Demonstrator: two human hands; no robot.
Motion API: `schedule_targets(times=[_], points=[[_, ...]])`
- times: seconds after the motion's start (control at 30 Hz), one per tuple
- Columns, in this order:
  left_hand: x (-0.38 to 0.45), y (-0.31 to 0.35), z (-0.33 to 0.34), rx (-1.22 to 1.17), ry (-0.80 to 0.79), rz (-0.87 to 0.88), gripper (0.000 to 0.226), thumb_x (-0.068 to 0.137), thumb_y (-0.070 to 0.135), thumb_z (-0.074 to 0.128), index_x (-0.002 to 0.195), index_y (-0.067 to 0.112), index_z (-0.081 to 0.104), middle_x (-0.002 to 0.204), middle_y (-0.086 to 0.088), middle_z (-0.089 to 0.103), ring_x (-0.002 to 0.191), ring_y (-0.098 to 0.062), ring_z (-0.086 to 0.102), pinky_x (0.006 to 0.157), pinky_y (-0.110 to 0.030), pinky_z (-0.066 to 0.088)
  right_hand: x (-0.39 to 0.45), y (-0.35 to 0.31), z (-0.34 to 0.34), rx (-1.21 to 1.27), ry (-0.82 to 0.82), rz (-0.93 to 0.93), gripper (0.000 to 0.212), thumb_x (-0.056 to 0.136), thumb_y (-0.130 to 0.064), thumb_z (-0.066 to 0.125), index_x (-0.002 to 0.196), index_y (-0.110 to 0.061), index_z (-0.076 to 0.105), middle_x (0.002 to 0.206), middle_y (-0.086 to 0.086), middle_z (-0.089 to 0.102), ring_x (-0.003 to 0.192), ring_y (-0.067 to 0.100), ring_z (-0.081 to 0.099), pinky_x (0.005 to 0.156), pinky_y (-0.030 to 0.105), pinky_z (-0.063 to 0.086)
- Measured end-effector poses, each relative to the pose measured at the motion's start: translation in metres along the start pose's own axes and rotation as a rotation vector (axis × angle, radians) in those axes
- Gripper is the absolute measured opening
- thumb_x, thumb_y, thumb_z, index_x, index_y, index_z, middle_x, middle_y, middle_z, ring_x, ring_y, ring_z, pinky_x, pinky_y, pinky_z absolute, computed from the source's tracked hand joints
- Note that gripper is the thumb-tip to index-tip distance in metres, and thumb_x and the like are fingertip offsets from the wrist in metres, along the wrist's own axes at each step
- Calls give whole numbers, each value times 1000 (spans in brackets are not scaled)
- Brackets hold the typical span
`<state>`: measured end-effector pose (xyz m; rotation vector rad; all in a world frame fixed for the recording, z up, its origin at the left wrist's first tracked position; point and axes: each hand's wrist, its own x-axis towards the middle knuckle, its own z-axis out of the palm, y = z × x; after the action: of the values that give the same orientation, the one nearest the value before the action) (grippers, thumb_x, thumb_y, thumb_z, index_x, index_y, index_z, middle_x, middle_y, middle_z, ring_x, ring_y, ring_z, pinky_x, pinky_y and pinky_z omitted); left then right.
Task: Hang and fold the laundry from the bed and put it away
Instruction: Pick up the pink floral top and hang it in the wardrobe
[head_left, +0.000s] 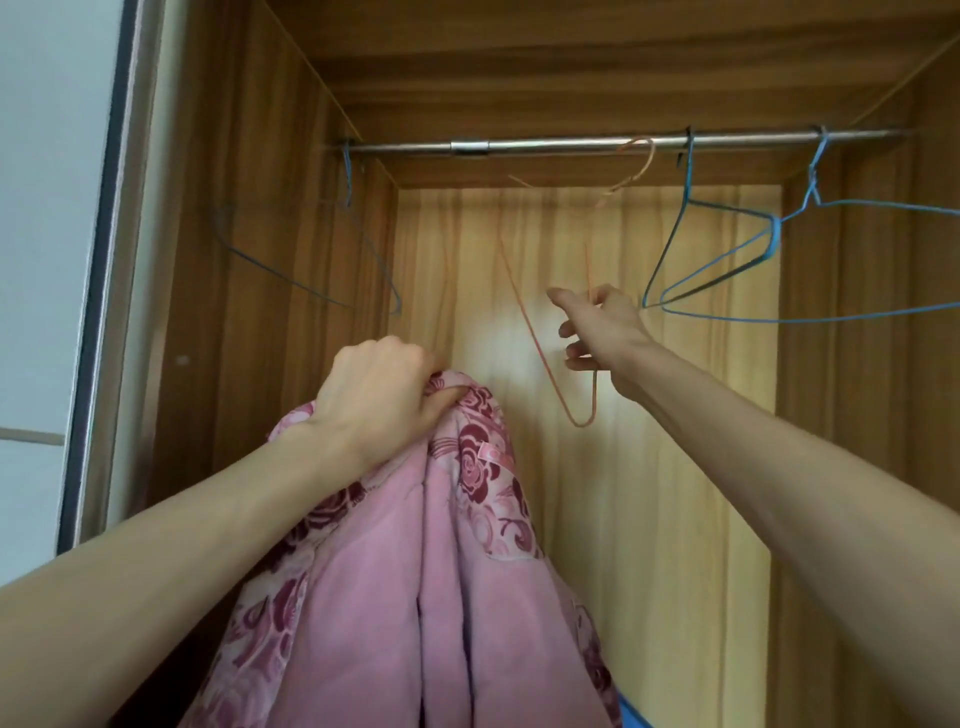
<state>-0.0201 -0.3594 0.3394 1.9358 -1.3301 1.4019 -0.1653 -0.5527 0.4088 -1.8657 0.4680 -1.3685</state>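
Observation:
A pink garment (415, 571) with a dark red rose print and a plain pink lining hangs from my left hand (374, 400), which grips its top edge in a fist in front of the open wardrobe. My right hand (597, 332) reaches further in and pinches one wire of an orange hanger (524, 322) between thumb and fingers. The orange hanger's hook blurs just below the metal rail (571, 145), and I cannot tell whether it rests on the rail.
The wooden wardrobe (597, 519) is open, with side panels left and right. A blue wire hanger (311, 280) hangs at the rail's left end, and two blue hangers (727, 270) hang at the right. A white sliding door (47, 260) stands at far left.

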Motion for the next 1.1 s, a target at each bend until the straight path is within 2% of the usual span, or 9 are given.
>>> schedule_targets(times=[0.13,0.3,0.37,0.5,0.57,0.67,0.77,0.93,1.1], points=[[-1,3,-1,-7,24,10,45,97,63,54,75,24,51,75,-5,64,75,-36,65,60,-36,41,-13,22,-10,-57,52,-45,21,101,-31,59,87,-15,57,70,2,51,60,20,45,51,26,42],[-6,6,-1,-41,32,-5,48,97,63,54,78,19,62,73,-5,65,73,-36,64,60,-38,48,-65,43,-16,-9,-91,-70,51,90,-60,69,75,-15,49,56,0,50,49,19,49,61,33,51],[-9,6,-3,-43,26,-11,48,97,62,55,78,19,63,72,-6,64,73,-37,63,60,-39,48,-77,48,-14,-90,-81,-87,56,89,-67,66,78,-13,55,57,2,51,50,18,51,60,33,51],[-13,8,-5,-34,28,-22,48,98,60,55,75,19,58,73,-8,63,73,-38,62,62,-41,49,-86,49,-15,-73,13,-111,51,106,-48,46,78,-15,72,56,0,40,52,21,39,53,27,36],[-14,5,-4,-22,15,-41,49,98,62,54,77,18,62,75,-8,64,75,-38,63,61,-40,46,-92,45,-20,9,-69,-119,41,107,-38,51,83,-16,76,58,-1,36,51,17,31,48,24,27],[-16,-8,-4,-22,-14,-73,50,96,65,56,82,19,68,79,-7,67,78,-38,65,65,-42,51,-108,39,-34,154,-228,-134,24,106,-26,58,94,-15,75,56,-6,30,48,13,21,44,21,15],[-20,-19,-5,-43,-36,-107,46,94,65,61,86,21,71,87,-10,70,85,-40,66,69,-43,52,-128,43,-54,357,-411,-75,20,99,-25,59,95,-13,75,53,-8,21,47,9,11,42,19,7],[-19,-26,-3,-59,-94,-191,48,89,67,65,87,20,71,93,-12,68,89,-41,65,68,-39,43,-136,59,-74,353,-588,112,23,80,-33,67,84,-13,79,49,-12,18,39,0,15,38,11,9],[-21,-30,-2,-92,-88,-191,51,88,69,67,92,19,76,94,-9,72,90,-40,65,67,-37,41,-131,68,-81,236,-641,186,26,90,-22,58,86,-7,78,50,-8,19,39,2,15,37,7,14]])
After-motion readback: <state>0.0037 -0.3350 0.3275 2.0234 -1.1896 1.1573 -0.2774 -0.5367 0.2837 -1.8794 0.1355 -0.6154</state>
